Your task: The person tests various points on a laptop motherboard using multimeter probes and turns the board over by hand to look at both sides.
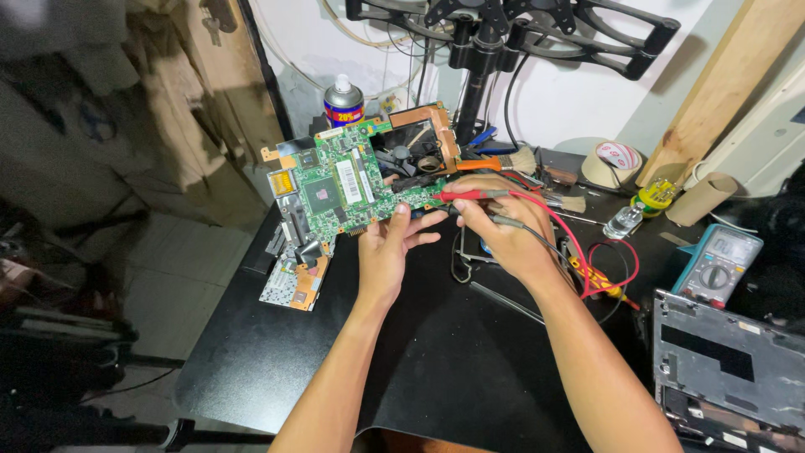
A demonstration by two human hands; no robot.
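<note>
Green rectangular laptop circuit board (340, 186) with a copper heat pipe sits tilted up off the black table (436, 361), at about 11 o'clock from the left hand (387, 247). Left hand grips the board's lower edge: thumb on the near face, fingers curled under and behind, closed on the board. Board's bulk extends to 10–11 o'clock of those fingers.

Right hand (503, 226) is at 3 o'clock of the left hand, fingers pinched closed around a red multimeter probe (468, 195) and a black probe (503, 220). Red probe tip points toward 9 o'clock, touching or just beside the board's right lower edge; contact can't be told exactly. Red lead wire (604, 260) loops off toward 4 o'clock.

Teal handheld multimeter with round dial (719, 264) lies at 3 o'clock of the right hand, well apart. Blue-capped spray can (343, 102) stands at 12 o'clock behind the board. Roll of tape (615, 161) at 2 o'clock. Grey laptop shell (725, 369) at 4 o'clock.
</note>
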